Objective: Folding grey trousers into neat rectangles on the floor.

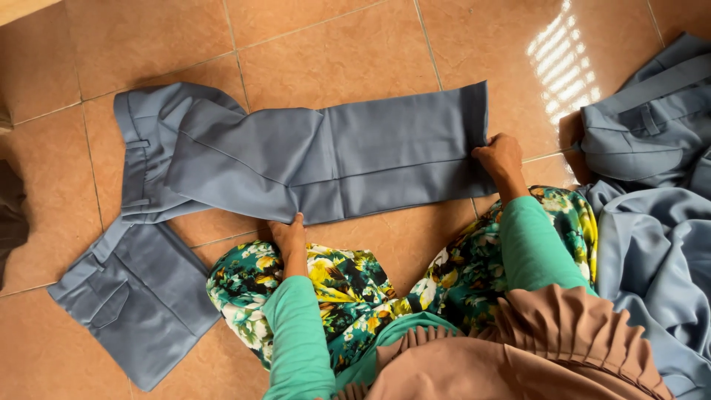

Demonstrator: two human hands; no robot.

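Observation:
A pair of grey-blue trousers lies across the orange tiled floor, legs folded over and pointing right, waistband at the left. My left hand rests flat at the near edge of the trousers, around the middle. My right hand grips the hem end at the right. Both arms wear green sleeves. A second grey-blue garment, folded into a square with a flap pocket showing, lies at the lower left, touching the waistband end.
A heap of more grey-blue clothing is piled at the right edge. My knees in green floral fabric sit just below the trousers. A dark cloth shows at the left edge. Sunlight glares on tiles at the upper right.

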